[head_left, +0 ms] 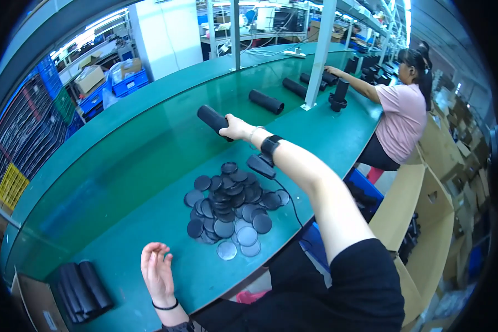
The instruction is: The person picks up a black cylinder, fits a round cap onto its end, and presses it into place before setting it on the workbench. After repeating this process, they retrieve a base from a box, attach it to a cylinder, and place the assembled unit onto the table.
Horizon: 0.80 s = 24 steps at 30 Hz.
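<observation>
My right hand [238, 128] reaches across to the green conveyor belt, its fingers closed around the near end of a black tube [211, 116]. Over the near left of the green worktop, my left hand [158, 271] is raised with its fingers loosely curled and apart, holding nothing. Between my arms lies a loose pile of black round discs [224, 206], some with a glossy, bluish face. A small black device [260, 165] on a cable sits beside the pile, under my right forearm. Left of my left hand, several black tubes [84, 290] lie side by side.
More black tubes lie on the belt [122, 160], including one [266, 102] beyond my right hand. A metal post [320, 61] rises at the belt's edge. A co-worker [401, 105] reaches over the belt at the right. Cardboard boxes [420, 232] stand right of the table.
</observation>
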Each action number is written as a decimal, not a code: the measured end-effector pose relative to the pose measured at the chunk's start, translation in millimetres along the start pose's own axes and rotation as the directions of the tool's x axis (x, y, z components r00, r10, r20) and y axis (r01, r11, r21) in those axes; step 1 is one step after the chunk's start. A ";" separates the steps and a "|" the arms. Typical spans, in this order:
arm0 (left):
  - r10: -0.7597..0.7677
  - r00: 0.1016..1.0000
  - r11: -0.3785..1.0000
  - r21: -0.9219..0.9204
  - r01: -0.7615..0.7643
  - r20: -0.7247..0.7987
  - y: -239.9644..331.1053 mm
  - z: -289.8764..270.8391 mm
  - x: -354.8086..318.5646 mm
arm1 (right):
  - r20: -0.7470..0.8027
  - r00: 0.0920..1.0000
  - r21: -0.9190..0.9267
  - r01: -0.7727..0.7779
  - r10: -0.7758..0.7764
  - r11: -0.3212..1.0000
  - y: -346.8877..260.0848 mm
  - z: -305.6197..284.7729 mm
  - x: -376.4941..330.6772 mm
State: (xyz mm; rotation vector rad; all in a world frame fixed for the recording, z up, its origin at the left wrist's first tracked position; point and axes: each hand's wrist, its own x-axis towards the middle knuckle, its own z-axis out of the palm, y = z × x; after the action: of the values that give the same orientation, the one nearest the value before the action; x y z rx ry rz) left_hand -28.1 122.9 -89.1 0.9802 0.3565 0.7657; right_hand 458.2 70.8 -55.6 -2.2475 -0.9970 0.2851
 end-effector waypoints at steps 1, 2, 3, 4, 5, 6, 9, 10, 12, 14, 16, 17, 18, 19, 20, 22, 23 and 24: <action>0.000 1.000 1.000 -0.001 0.000 0.006 -0.6 -4.1 1.5 | -0.020 0.997 -0.081 -0.076 0.074 0.994 3.9 4.6 12.5; -0.005 1.000 1.000 0.007 0.004 0.022 -1.9 -6.9 3.0 | -0.046 0.988 -0.158 -0.154 0.148 0.975 9.8 7.1 23.6; -0.011 0.999 1.000 0.016 0.010 0.040 -3.3 -8.7 4.3 | -0.056 0.989 -0.156 -0.144 0.136 0.977 21.1 5.8 29.0; -0.011 0.999 1.000 0.019 0.010 0.040 -2.6 -10.5 3.8 | -0.055 0.989 -0.153 -0.144 0.137 0.978 26.3 11.0 35.6; -0.040 0.996 0.998 0.059 0.036 0.074 -1.6 -8.5 3.9 | -0.051 0.992 -0.191 -0.124 0.116 0.974 32.8 11.0 39.1; -0.072 0.991 0.993 0.098 0.062 0.111 -2.3 -6.8 4.1 | -0.049 0.994 -0.231 -0.109 0.101 0.967 40.3 10.1 41.6; -0.149 0.982 0.989 0.039 0.145 0.115 -3.4 -4.8 1.1 | -0.077 0.988 -0.254 -0.147 0.132 0.956 27.7 14.0 31.4; -0.151 0.981 0.988 0.039 0.148 0.121 -1.3 -2.3 -0.8 | -0.132 0.988 -0.298 -0.118 0.082 0.947 20.5 10.7 21.1; -0.176 0.971 0.984 0.021 0.175 0.161 -1.4 -0.1 -1.7 | -0.177 0.984 -0.239 -0.070 0.027 0.969 13.3 -12.3 -10.2; -0.197 0.956 0.979 0.001 0.202 0.219 -3.9 5.5 -3.2 | -0.178 0.961 -0.204 0.174 -0.211 0.963 14.5 -49.5 -59.8; -0.178 0.943 0.981 -0.026 0.193 0.282 -3.3 6.9 -7.2 | -0.114 0.957 -0.274 0.228 -0.267 0.934 -7.4 -88.6 -134.0; -0.192 0.933 0.978 -0.019 0.208 0.305 -3.9 7.8 -9.8 | -0.110 0.953 -0.292 0.240 -0.281 0.926 -10.6 -108.2 -173.4; -0.197 0.915 0.974 -0.037 0.224 0.352 -7.1 10.9 -9.8 | -0.112 0.953 -0.323 0.233 -0.282 0.917 -10.9 -133.9 -220.0; -0.199 0.900 0.971 -0.046 0.235 0.388 -8.3 13.2 -11.2 | -0.152 0.971 -0.257 0.142 -0.185 0.956 -11.8 -155.4 -265.0; -0.216 0.885 0.967 -0.036 0.252 0.412 -7.9 15.2 -13.4 | -0.184 0.979 -0.183 0.056 -0.090 0.982 -11.2 -176.2 -310.1; -0.196 0.879 0.975 -0.009 0.223 0.435 0.0 13.1 -19.9 | -0.237 0.949 0.005 -0.214 0.209 0.977 -3.8 -213.5 -391.3; -0.198 0.861 0.977 0.022 0.212 0.468 5.1 13.6 -22.9 | -0.320 0.916 0.004 -0.254 0.242 0.967 20.8 -234.5 -436.7; -0.204 0.836 0.970 -0.011 0.243 0.510 -4.5 17.5 -18.2 | -0.455 0.822 0.000 -0.383 0.341 0.924 3.9 -263.5 -499.4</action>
State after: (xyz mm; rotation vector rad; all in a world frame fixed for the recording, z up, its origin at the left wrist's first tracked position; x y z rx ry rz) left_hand -28.4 97.6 -84.8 1.0072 -0.0205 0.2830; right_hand 232.5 -419.0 111.7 -2.4220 -0.3380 -0.1261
